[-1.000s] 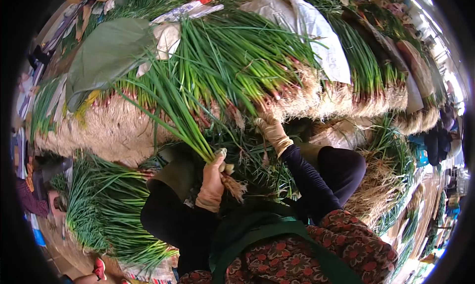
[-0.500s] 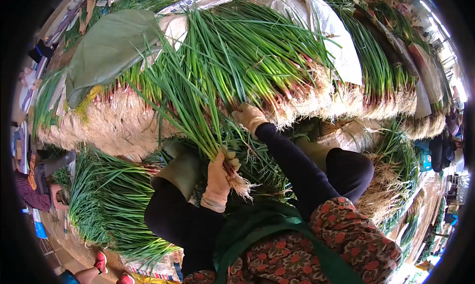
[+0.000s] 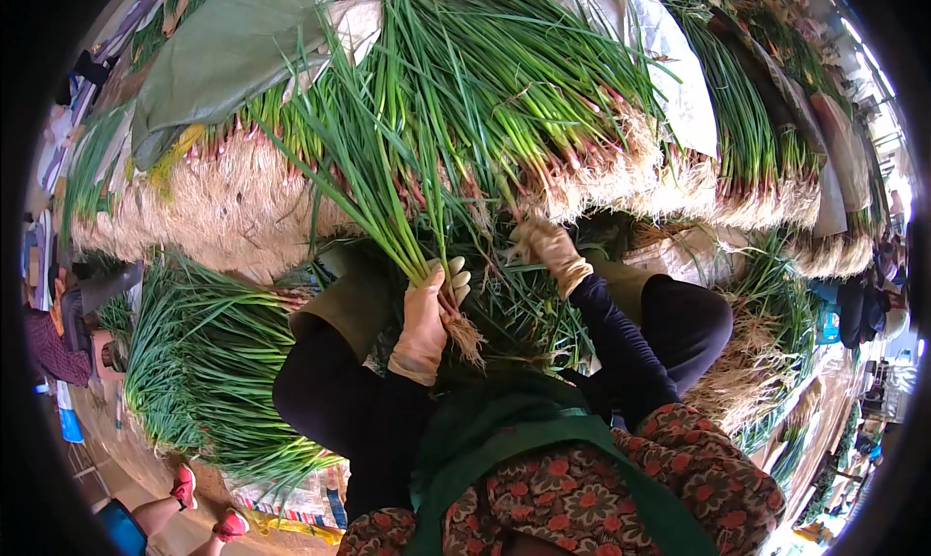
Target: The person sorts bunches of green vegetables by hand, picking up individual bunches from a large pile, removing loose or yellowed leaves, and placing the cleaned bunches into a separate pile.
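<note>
My left hand [image 3: 422,318], in a pale glove, is closed around a small bunch of spring onions [image 3: 393,222]. Their leaves fan up and to the left, and the stringy roots hang below my fingers. My gloved right hand [image 3: 553,253] is at the front edge of the large spring onion heap [image 3: 456,100], above loose leaves between my knees. Its fingers are bent together near pale roots and a stalk; what they hold, if anything, is hard to make out.
A green sheet [image 3: 223,71] and a white sack [image 3: 669,62] partly cover the heap. Another spring onion pile [image 3: 218,372] lies at left, and a rooty pile [image 3: 742,362] at right. A person's red shoes [image 3: 231,525] show at bottom left.
My right hand has drawn back from the heap, down and to the right. My left hand still holds the bunch, slightly higher in view, as the camera view shifts a little.
</note>
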Tool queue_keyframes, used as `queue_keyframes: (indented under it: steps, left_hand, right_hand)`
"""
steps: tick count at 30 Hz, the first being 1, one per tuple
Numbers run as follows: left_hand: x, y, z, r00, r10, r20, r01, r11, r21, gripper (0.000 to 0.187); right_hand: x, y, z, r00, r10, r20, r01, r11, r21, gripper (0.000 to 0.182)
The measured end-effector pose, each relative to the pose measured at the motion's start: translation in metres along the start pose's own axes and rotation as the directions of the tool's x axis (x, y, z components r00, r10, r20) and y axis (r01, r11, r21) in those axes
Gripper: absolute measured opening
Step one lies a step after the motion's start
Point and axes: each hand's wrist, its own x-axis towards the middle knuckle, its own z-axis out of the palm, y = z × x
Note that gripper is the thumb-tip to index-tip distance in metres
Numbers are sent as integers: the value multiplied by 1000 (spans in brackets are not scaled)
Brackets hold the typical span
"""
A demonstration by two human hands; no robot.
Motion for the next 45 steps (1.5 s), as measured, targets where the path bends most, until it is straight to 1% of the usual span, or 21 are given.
queue_keyframes:
  steps: [2,3,10,11,12,14,16,18,20,23,30,31,32,33,35,36,39,41,42,44,45]
  left_hand:
    - [0,-4,1,1000,14,4,-14,1000,25,21]
    - [1,-6,2,1000,19,6,-20,998,52,20]
    - [-1,-11,11,997,69,-42,-58,973,222,14]
    - [0,-14,12,995,82,-48,-71,976,207,14]
    - [1,-16,12,994,95,-56,-82,978,190,14]
    - [0,-9,6,996,81,-47,-71,980,187,15]
    - [-1,-4,12,980,159,-118,-150,985,87,14]
    - [-1,2,10,984,124,-128,-113,989,91,15]
    - [2,4,2,995,77,-64,-69,991,117,17]
    - [1,3,5,996,60,-73,-48,986,160,19]
    - [2,2,8,991,105,-77,-98,991,94,18]
    - [2,2,8,992,106,-67,-99,991,95,17]
    - [1,2,8,992,101,-70,-93,991,99,17]
    - [1,1,9,993,98,-67,-91,990,106,17]
    - [-2,3,16,993,93,-76,-80,984,159,19]
    - [-5,5,16,994,58,-93,-44,988,149,20]
    - [-7,8,18,999,-21,-49,28,987,160,25]
    - [-2,5,17,1000,-5,-8,7,979,205,31]
    - [-8,14,22,999,-46,28,41,983,178,31]
    - [-1,0,18,996,76,-41,-72,994,87,24]
    - [-1,1,12,998,58,5,-58,982,181,27]
  right_hand:
    - [-11,25,1,962,-24,274,75,981,-178,17]
    - [-15,8,13,881,311,357,-173,913,-370,23]
    - [-4,-19,80,935,311,173,-287,946,-150,46]
    - [1,-18,77,870,391,300,-368,920,-131,42]
    - [7,-13,73,953,183,243,-102,945,-311,38]
    - [17,2,57,928,-266,261,372,681,-631,32]
    - [42,13,26,953,-299,-47,292,949,-114,26]
    - [47,12,5,974,-185,-127,126,918,-377,23]
    - [47,40,2,981,185,-52,-191,963,-192,24]
    - [34,30,36,995,9,104,87,481,-872,46]
    - [35,6,65,874,454,171,32,298,-954,54]
    - [21,-14,63,916,125,381,274,500,-822,54]
    - [36,10,49,930,32,365,237,707,-666,53]
    - [45,1,44,955,-5,296,80,967,-241,47]
    - [72,-18,47,993,-116,1,116,993,11,33]
    - [88,-27,56,943,-275,-187,220,938,-268,26]
    - [145,-5,49,940,-272,-208,-111,333,-936,37]
    - [156,12,58,952,-238,-193,-135,241,-961,46]
    - [150,8,61,956,-209,-205,-121,352,-928,51]
    - [122,-20,64,986,-164,39,104,411,-906,44]
    - [103,-20,63,915,-262,307,363,202,-910,41]
